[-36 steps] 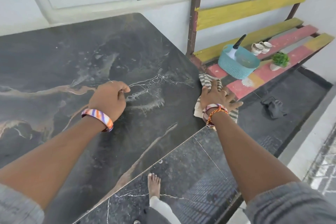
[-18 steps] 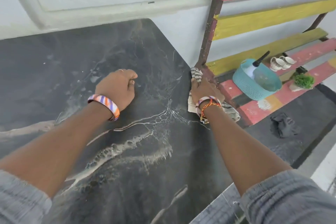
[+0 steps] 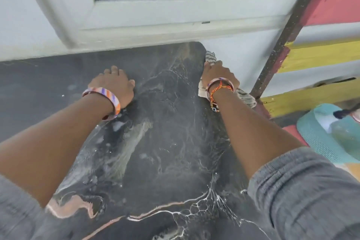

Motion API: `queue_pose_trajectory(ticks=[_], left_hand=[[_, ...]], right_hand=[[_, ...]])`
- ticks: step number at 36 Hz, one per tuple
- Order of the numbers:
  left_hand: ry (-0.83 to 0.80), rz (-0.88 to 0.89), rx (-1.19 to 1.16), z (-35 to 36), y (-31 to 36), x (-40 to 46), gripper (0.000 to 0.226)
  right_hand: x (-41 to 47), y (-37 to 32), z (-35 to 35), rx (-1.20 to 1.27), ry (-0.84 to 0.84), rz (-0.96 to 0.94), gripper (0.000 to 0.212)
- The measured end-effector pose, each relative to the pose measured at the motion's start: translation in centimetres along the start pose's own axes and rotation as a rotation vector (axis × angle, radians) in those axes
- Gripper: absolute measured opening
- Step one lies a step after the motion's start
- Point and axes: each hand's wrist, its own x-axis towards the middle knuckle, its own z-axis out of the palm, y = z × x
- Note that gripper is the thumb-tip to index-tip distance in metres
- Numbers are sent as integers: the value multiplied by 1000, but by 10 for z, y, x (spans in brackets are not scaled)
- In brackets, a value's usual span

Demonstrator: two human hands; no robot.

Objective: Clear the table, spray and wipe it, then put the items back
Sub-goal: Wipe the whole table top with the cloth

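The black marble-pattern table (image 3: 167, 161) fills the lower view, wet with streaks and droplets. My right hand (image 3: 217, 74) presses a striped grey-and-white cloth (image 3: 211, 57) flat against the table's far right edge, near the rounded corner; part of the cloth hangs out behind my wrist. My left hand (image 3: 115, 85) rests palm down on the tabletop to the left, fingers loosely curled, holding nothing. A teal basket (image 3: 319, 142) with a spray bottle (image 3: 342, 132) in it sits on the bench at the right.
A white wall with a window ledge (image 3: 155, 31) runs right behind the table. A red and yellow slatted bench (image 3: 321, 54) stands close to the table's right side, its dark post (image 3: 280, 45) near my right hand.
My right hand has slid the cloth along the right edge from the near part toward the far corner. My left hand moved farther up the table, and my head leaned forward.
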Motion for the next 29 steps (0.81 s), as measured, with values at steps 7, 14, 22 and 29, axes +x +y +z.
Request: queue_pose_trajectory(ticks=[7,14,22,29], left_hand=[[-2,14,-10,1,-3,6,54],[-18,56,-83,4,-14,7,53],[-58,73,-82,0,-18,4,56],[-81,86,-103,-1,-22,3,53]], right_hand=[[44,-43,11,-88,30,-134,56],[15,-110,40,-244,-26,-422,58],[-34,-163,58,-179,-224,-905,54],[42,-91,36,-136,-82,-506,66]])
